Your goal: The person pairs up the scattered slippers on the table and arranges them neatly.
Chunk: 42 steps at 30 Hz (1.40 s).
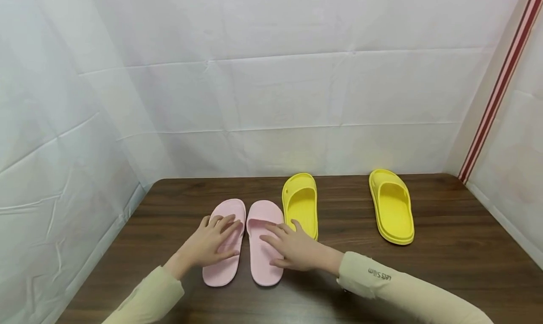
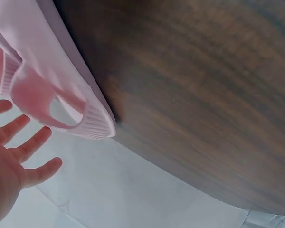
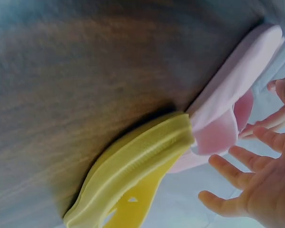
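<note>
Two pink slippers lie side by side on the table, toes pointing away. My left hand (image 1: 207, 243) is over the left pink slipper (image 1: 221, 273), fingers spread and empty. In the left wrist view those fingers (image 2: 33, 142) stand apart from the slipper's strap. Over the right pink slipper (image 1: 259, 262) hovers my right hand (image 1: 299, 249), its fingers also spread and holding nothing. It partly covers the heel end of a yellow slipper (image 1: 302, 206) that lies close beside the pink pair. The right wrist view shows that yellow slipper (image 3: 137, 166) next to the pink one (image 3: 228, 90).
A second yellow slipper (image 1: 394, 211) lies farther right, slightly turned. The dark wooden table (image 1: 348, 196) has rounded far corners. White cloth (image 1: 271, 93) hangs behind and at both sides, with a red-striped band (image 1: 496, 97) at the right corner.
</note>
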Motion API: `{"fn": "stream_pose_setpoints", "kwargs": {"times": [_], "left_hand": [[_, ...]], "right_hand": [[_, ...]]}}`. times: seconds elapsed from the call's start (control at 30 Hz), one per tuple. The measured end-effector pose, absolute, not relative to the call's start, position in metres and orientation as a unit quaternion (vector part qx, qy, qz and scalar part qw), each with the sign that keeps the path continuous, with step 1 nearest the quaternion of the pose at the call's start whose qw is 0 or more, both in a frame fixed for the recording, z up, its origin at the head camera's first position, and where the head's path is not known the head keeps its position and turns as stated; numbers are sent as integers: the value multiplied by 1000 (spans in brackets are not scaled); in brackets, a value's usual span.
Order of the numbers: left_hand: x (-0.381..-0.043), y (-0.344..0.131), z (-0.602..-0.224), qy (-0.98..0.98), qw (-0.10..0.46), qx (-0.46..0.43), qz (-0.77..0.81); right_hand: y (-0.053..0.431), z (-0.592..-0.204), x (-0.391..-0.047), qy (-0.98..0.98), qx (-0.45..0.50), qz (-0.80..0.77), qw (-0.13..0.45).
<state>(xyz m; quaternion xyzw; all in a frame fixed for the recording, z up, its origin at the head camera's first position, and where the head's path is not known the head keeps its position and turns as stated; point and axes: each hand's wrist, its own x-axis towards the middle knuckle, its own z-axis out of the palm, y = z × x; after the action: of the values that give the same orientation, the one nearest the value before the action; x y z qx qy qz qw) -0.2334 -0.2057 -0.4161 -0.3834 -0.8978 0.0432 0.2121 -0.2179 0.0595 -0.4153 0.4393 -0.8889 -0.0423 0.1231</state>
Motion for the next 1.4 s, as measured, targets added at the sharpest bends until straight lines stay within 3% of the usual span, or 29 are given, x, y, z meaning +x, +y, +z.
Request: {"fn": "stream_pose_setpoints", "kwargs": {"times": [0.57,0.97,1.2,1.4], "left_hand": [[-208,-214,-429,-867,241,-431,67],[-202,-216,-436,-876,198,-432,85],[-201,-214,-435,-873,206,-436,73],[-202,-214,-434,-882,191,-424,73]], "right_hand": [[64,-429,-207,-870,471,-72,129],[60,-435,-204,-866,480,-83,118],[57,-438,-204,-860,482,-96,137],[53,-437,-208,-868,474,-92,116]]}}
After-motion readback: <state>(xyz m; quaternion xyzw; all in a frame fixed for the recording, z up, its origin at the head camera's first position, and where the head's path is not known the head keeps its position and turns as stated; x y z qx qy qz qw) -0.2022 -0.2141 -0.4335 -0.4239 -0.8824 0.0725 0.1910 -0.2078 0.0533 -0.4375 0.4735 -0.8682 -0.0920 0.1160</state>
